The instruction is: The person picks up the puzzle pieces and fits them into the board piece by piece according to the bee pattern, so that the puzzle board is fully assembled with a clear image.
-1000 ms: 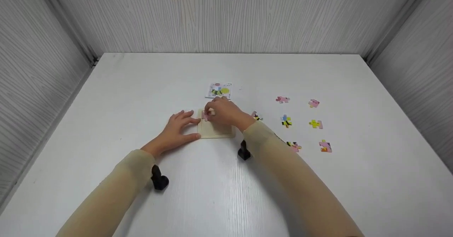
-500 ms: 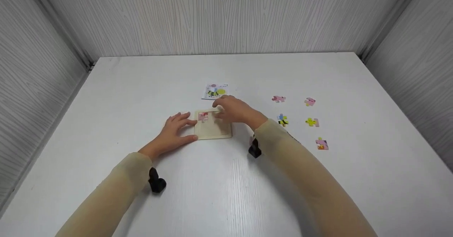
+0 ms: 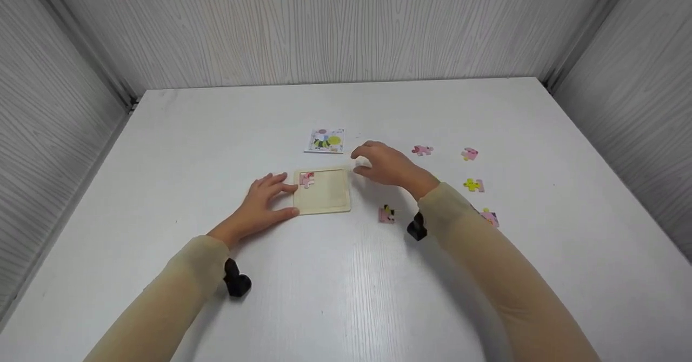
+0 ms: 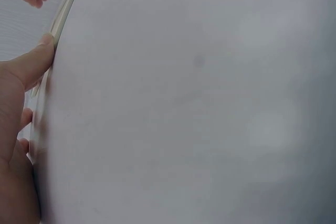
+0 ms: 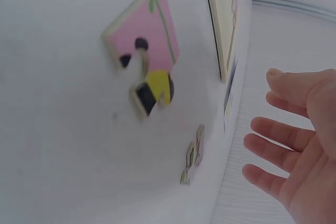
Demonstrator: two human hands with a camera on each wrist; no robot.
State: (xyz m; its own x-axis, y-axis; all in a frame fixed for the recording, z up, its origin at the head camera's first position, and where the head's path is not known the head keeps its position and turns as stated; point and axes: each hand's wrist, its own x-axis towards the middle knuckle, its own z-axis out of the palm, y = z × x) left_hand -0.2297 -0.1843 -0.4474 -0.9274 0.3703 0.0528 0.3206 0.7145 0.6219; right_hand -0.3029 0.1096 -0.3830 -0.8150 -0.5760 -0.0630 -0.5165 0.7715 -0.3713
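A shallow square wooden puzzle tray (image 3: pixel 331 195) lies flat on the table, with one pink jigsaw piece (image 3: pixel 307 179) in its upper left corner. Beside the tray's left edge rests my left hand (image 3: pixel 260 205), fingers spread, thumb and a fingertip against the rim; the left wrist view shows the thumb (image 4: pixel 39 59) at that edge. My right hand (image 3: pixel 388 165) hovers just right of the tray with loosely bent fingers and holds nothing. In the right wrist view its fingers (image 5: pixel 275 150) are apart. Nearest below it lies a pink, yellow and black jigsaw piece (image 3: pixel 386 214).
Behind the tray lies a square picture card with a bee (image 3: pixel 325 141). Loose pieces lie to the right: a pink one (image 3: pixel 422 150), another pink one (image 3: pixel 470 154), a yellow one (image 3: pixel 473 185) and one (image 3: pixel 490 218) partly behind the right sleeve. The forearm covers part of that area.
My right hand has let go of the pink piece in the tray's corner and moved right, off the tray. The left hand stays at the tray's left edge.
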